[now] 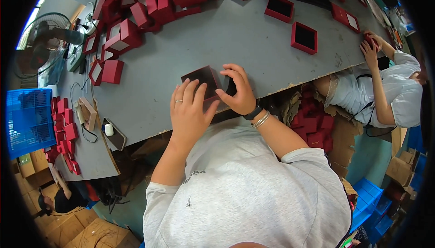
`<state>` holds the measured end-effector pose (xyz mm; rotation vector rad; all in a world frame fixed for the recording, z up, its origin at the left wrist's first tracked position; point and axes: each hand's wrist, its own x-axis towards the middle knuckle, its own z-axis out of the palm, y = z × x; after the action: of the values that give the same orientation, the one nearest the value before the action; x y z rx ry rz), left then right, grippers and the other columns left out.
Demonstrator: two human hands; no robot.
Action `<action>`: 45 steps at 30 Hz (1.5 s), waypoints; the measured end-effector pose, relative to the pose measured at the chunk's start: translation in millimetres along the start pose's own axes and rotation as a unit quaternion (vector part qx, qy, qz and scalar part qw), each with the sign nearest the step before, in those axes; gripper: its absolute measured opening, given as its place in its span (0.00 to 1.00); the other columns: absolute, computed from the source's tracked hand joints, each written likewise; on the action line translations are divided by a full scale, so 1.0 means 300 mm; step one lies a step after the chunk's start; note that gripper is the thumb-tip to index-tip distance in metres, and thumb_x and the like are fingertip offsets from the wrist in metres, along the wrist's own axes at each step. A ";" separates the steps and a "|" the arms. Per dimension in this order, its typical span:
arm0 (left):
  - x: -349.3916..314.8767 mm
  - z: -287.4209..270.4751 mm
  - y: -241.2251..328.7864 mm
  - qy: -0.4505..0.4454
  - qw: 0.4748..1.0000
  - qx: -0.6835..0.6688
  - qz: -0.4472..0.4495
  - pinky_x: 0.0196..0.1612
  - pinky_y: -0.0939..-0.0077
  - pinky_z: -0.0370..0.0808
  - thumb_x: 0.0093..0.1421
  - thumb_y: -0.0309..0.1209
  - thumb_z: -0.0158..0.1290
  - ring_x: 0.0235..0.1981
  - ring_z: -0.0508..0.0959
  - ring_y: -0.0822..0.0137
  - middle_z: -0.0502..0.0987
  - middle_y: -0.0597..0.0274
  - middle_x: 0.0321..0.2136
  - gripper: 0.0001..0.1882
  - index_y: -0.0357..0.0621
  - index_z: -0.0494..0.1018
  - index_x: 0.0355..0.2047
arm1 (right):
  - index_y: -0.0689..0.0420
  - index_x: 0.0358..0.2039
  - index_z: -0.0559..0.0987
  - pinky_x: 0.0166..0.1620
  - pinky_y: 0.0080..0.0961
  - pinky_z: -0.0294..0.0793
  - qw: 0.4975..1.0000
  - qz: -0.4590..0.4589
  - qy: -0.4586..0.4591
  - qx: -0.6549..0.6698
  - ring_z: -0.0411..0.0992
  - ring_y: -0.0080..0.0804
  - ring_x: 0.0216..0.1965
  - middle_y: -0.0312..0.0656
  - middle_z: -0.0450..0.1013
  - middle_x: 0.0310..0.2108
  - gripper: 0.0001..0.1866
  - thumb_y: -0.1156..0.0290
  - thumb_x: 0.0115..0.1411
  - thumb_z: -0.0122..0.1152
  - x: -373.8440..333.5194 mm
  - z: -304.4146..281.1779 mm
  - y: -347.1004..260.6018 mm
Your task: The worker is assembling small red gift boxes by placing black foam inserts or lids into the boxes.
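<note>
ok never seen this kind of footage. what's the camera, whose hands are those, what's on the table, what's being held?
There is no machine here: a person works with two bare hands. The single picture comes from a wide fisheye camera worn on that person's head, looking down, so straight edges bend near the rim and the forearms enter from below.

The left hand wears a ring; the right hand has a dark band and bangles at the wrist. Together they hold a small dark red box at the near edge of the grey table.

A heap of red boxes and lids lies at the far left, and two open red boxes with black insides sit to the right. A phone lies at the near left. A co-worker's hand works at the right end.
</note>
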<state>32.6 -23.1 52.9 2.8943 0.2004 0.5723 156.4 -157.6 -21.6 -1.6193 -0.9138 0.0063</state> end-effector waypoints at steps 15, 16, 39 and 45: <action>-0.058 0.067 -0.029 -0.144 0.988 0.054 -0.005 0.69 0.42 0.52 0.60 0.53 0.59 0.67 0.64 0.47 0.65 0.49 0.66 0.38 0.50 0.65 0.66 | 0.59 0.51 0.73 0.60 0.38 0.67 1.000 0.001 -0.008 0.015 0.66 0.47 0.58 0.50 0.66 0.57 0.26 0.70 0.52 0.70 0.004 0.007 0.002; -0.054 0.061 -0.023 -0.151 0.987 0.063 -0.009 0.70 0.41 0.50 0.60 0.53 0.59 0.67 0.64 0.47 0.65 0.49 0.66 0.38 0.50 0.65 0.66 | 0.59 0.51 0.73 0.60 0.38 0.67 1.000 0.001 -0.010 0.013 0.66 0.47 0.58 0.50 0.66 0.57 0.26 0.70 0.52 0.70 0.002 0.002 0.006; -0.044 0.185 -0.047 0.022 0.999 -0.021 0.029 0.66 0.47 0.60 0.55 0.33 0.61 0.59 0.72 0.52 0.76 0.53 0.54 0.24 0.39 0.75 0.53 | 0.60 0.54 0.73 0.57 0.36 0.70 0.995 0.076 -0.003 0.064 0.71 0.45 0.52 0.48 0.72 0.49 0.25 0.67 0.57 0.66 0.043 -0.005 -0.016; -0.098 0.201 -0.069 0.128 0.990 -0.017 0.052 0.65 0.45 0.61 0.56 0.28 0.62 0.47 0.76 0.57 0.77 0.60 0.37 0.07 0.43 0.77 0.33 | 0.59 0.65 0.65 0.49 0.29 0.73 0.990 0.122 -0.014 0.073 0.75 0.33 0.41 0.42 0.76 0.41 0.34 0.60 0.61 0.64 0.201 -0.076 0.020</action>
<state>27.1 -17.0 -16.7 2.8033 0.0748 0.9572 212.1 -143.2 8.1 -1.5864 -0.7153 0.2609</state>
